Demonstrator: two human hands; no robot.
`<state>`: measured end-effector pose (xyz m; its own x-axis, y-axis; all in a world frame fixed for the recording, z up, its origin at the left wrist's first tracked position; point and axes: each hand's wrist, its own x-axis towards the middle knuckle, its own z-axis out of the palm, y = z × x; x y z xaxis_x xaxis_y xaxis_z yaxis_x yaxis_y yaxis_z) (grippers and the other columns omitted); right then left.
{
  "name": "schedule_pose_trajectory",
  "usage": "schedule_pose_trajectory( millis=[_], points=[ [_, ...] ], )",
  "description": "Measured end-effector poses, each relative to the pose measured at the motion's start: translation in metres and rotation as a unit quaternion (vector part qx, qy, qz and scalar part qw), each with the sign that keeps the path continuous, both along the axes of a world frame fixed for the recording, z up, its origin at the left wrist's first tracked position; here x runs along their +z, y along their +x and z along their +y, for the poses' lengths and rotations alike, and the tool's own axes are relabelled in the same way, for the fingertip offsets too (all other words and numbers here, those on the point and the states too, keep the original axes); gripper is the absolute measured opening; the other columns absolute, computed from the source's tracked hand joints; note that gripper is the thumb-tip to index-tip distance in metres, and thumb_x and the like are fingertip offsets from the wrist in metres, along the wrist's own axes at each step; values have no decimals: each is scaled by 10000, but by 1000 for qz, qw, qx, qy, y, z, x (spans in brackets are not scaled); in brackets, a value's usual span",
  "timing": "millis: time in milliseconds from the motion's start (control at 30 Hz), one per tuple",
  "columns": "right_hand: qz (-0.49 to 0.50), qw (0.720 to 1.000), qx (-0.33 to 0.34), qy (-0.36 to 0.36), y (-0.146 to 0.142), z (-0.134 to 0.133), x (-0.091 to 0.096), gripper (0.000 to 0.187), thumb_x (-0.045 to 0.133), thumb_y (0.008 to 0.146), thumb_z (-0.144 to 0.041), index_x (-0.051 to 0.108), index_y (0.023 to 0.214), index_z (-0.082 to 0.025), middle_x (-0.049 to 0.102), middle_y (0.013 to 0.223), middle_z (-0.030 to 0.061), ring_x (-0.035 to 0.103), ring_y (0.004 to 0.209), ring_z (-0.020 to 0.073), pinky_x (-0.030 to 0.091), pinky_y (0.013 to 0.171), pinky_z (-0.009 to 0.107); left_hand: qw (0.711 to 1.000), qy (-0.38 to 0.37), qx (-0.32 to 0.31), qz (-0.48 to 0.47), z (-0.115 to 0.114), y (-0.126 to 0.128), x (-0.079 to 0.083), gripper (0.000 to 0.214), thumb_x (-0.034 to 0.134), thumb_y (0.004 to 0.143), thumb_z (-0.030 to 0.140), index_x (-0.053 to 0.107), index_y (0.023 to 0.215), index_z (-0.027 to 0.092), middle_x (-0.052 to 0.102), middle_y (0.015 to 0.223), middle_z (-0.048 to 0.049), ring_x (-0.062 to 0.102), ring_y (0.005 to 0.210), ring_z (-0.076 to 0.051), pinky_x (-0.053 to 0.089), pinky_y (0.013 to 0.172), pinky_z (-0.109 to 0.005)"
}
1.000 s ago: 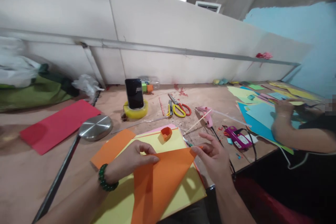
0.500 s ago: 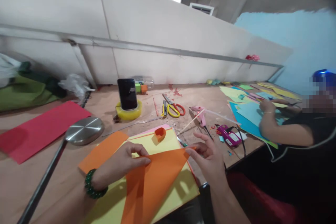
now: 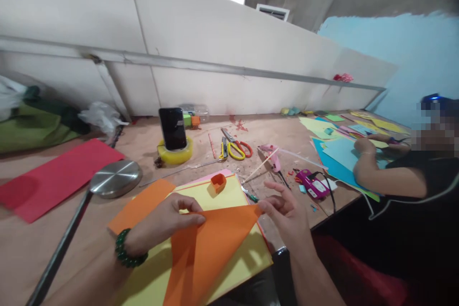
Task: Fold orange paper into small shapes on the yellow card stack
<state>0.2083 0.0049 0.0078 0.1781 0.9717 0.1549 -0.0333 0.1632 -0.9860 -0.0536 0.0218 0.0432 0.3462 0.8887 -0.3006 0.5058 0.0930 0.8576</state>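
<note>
An orange paper sheet is lifted off a yellow sheet at the near table edge. My left hand, with a green bead bracelet on the wrist, pinches the sheet's upper left corner. My right hand pinches its upper right corner, fingers partly spread. A second orange sheet and a pink sheet edge lie under the yellow one. A small orange paper loop rests on the yellow sheet beyond my hands.
A phone stands in a yellow tape roll. Scissors, a pink glue gun, a purple tool, a steel lamp base and red paper lie around. A person at the right works on blue paper.
The camera view has shifted to the right, bringing more of the person at the right into view. My hands keep the orange sheet by its top corners, with the right corner pinched more closely.
</note>
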Motion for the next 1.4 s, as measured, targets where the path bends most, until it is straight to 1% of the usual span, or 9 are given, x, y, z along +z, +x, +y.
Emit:
schedule_pose_trajectory(
  millis=[133,400,733,900,967,1100,1233,1300,1400],
  points=[
    [10,999,20,-25,7,4,-4,495,822,660,-384,627,1068,-181,684,610,1,660,584,158,544,567,255,999,-36,20,-34,-3,3,5,275,697,618,448,640,604,179,653,636,17,571,690,-163,424,667,-247],
    [17,1000,12,-10,12,6,-6,470,833,652,-350,643,1049,-189,688,608,-4,666,588,148,558,580,243,996,-46,39,-64,-6,4,9,261,714,607,429,658,627,175,692,672,-2,607,738,-181,449,693,-255],
    [16,1000,20,0,15,7,-9,467,835,651,-363,649,1044,-193,699,622,2,677,594,156,573,593,251,998,0,27,-48,-8,3,10,250,691,649,427,671,636,178,694,693,-1,602,752,-178,436,703,-250],
    [-20,1000,19,-1,11,3,-3,480,829,654,-380,631,1047,-187,720,649,23,700,614,186,585,596,278,999,15,25,-28,-7,0,8,273,672,658,455,645,619,186,664,667,13,575,714,-166,411,675,-246],
    [-40,999,-17,26,8,0,0,471,811,672,-402,624,1049,-190,726,660,28,708,627,192,586,598,277,999,23,24,-2,-4,-2,4,302,671,652,484,636,610,187,646,661,13,558,705,-167,395,656,-248],
    [-128,988,-23,88,1,-9,4,398,770,739,-332,608,1082,-213,742,704,26,723,659,185,590,622,262,999,28,15,10,2,-7,-2,348,654,646,530,622,587,189,617,626,12,534,682,-168,377,639,-251],
    [-194,968,-47,151,-2,-15,7,358,742,781,-292,600,1105,-244,745,725,4,729,673,166,586,636,236,1000,24,9,13,5,-8,-3,373,645,641,550,588,553,192,587,591,20,501,640,-155,360,613,-246],
    [-206,964,-46,163,-3,-17,8,355,742,782,-293,600,1105,-245,743,724,1,727,666,165,585,645,239,1000,23,9,14,5,-8,-3,377,644,641,555,586,552,193,584,598,20,500,642,-154,361,612,-243],
    [-201,966,-48,153,-2,-17,8,357,744,776,-302,609,1099,-234,735,701,1,719,650,167,582,654,253,999,26,6,22,6,-8,-4,376,643,644,557,591,559,195,589,613,19,504,652,-156,366,614,-241]
  ],
)
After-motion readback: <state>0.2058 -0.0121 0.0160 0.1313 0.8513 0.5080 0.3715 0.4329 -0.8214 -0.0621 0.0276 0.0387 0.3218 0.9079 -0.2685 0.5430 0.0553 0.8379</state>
